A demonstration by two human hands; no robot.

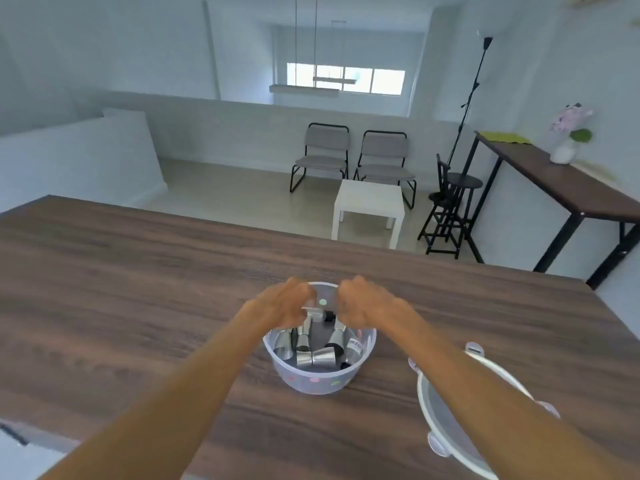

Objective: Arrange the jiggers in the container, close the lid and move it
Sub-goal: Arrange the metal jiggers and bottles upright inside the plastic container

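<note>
A round clear plastic container [325,382] with coloured dots stands on the wooden table [138,289], near its front. Several steel jiggers [317,358] lie jumbled inside it. My left hand [289,303] and my right hand [365,301] hover over the container's far rim, knuckles up, fingers curled down into it. Between the fingertips there is a silver jigger [311,310] at the left hand and a dark-ended piece [329,316] at the right hand. The image is blurred there. The round lid [446,420], with clip tabs, lies to the right, partly under my right forearm.
The table's far edge runs behind the container, with bare wood to its left. Beyond the table are two grey chairs [325,154], a small white side table [369,209], a black stool [450,206] and a long side table [561,181] with a flower vase.
</note>
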